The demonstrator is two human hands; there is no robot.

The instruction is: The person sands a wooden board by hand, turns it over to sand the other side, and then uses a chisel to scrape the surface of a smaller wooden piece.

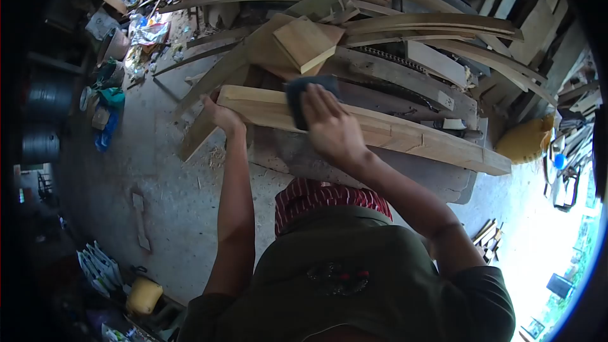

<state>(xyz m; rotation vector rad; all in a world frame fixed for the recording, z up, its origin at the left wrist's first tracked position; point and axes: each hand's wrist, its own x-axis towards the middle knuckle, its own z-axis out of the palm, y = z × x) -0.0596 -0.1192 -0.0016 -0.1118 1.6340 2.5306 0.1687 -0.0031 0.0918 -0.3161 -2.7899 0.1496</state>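
Note:
A long, pale wooden beam (405, 132) lies across the workbench in front of me, running from upper left to lower right. My left hand (223, 116) grips its left end, with some of the fingers hidden behind the wood. On the beam's left half, my right hand (332, 123) presses a dark sheet that looks like sandpaper (296, 102), its fingers laid over the sheet and closed on it. Just beyond the sheet, a square wooden block (304, 43) rests on other boards.
Curved wooden strips (430, 24) and offcuts crowd the bench behind the beam. A yellow sack (525, 140) stands near the beam's right end. Wood shavings (216, 157) lie by the bench's left side. A yellow container (144, 296) sits on the floor at lower left.

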